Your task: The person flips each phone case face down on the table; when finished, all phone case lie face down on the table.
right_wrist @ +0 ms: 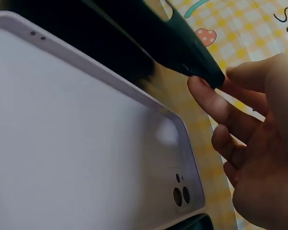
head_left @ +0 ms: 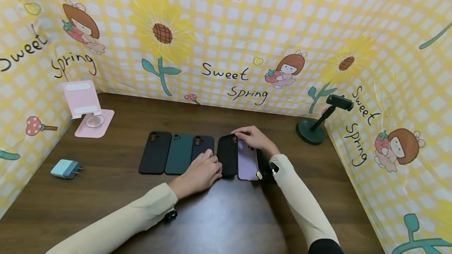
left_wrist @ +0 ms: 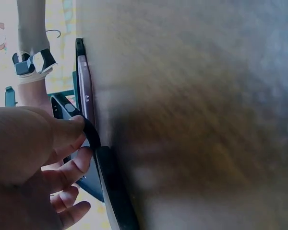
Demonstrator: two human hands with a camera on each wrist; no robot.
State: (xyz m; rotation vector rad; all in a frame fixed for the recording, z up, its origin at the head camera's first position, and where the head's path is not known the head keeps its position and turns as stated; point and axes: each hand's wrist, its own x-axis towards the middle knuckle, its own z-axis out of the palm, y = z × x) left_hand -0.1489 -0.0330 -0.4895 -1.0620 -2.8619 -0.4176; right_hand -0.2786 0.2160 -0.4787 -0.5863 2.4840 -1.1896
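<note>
Black phone case [head_left: 227,155], fourth in a row of five on the brown table [head_left: 106,191], sits between a dark case [head_left: 203,144] and the lilac case [head_left: 247,160]; left hand [head_left: 199,171] grips its near end, right hand [head_left: 255,138] its far end. Left wrist view: thumb and fingers [left_wrist: 69,165] pinch the black edge. Right wrist view: fingertips [right_wrist: 209,98] curl on its corner above the lilac case. Lifting unevenly could drag the touching neighbours askew.

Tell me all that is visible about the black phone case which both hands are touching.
The black phone case is matte, soft-looking, with a camera cutout at its far end. It lies on the brown table, fourth in a row, beside the lilac case. The left hand pinches its near edge; the right hand holds its far corner.
</note>
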